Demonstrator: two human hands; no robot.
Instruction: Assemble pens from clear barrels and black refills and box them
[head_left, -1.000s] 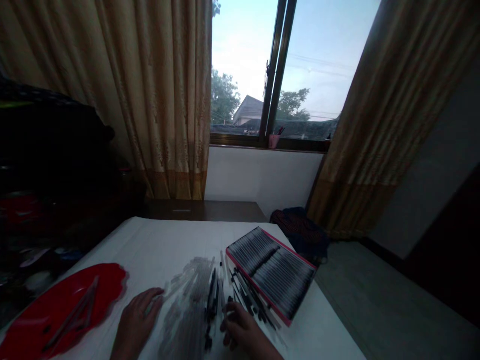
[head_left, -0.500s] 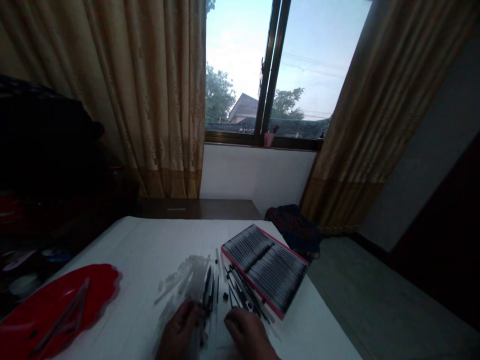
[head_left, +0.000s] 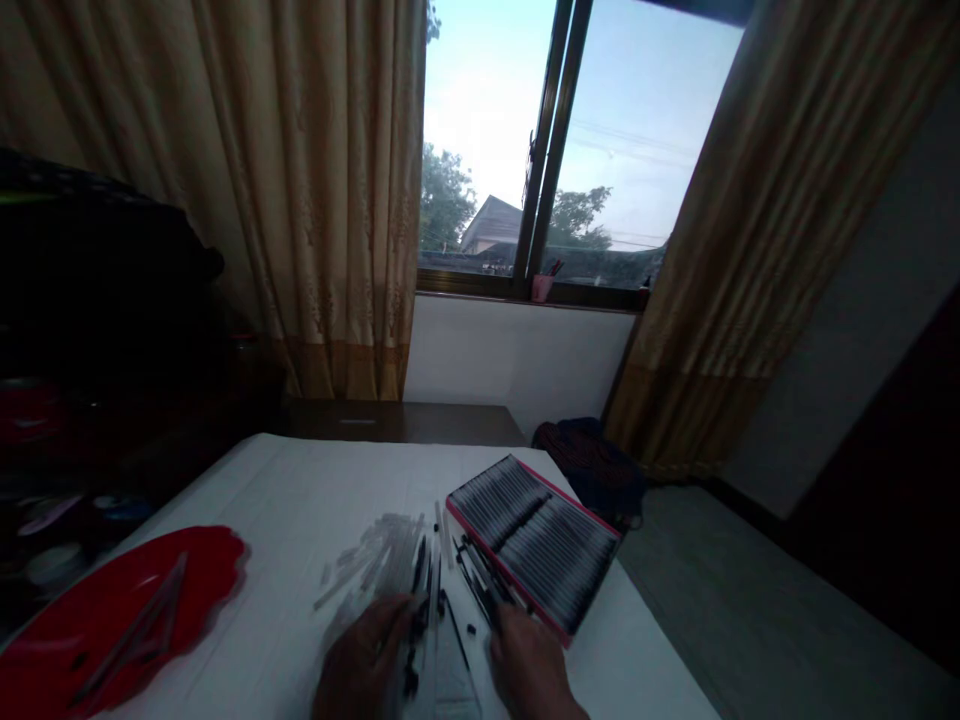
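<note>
Rightward has shifted one half-curled right hand (head_left: 531, 657), at dark rods (head_left: 487, 594) by one pen case (head_left: 559, 545); one left hand (head_left: 361, 652) half-curls; either's hold, I can't tell.

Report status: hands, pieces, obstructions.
Left hand by translucent strips, grip unclear. Right hand at dark sticks beside pink-edged tray, grip unclear. Red dish well left, not in the way.

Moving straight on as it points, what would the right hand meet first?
Probably the dark sticks beside the red-edged box; blur and depth leave unclear whether the right hand already touches them.
</note>
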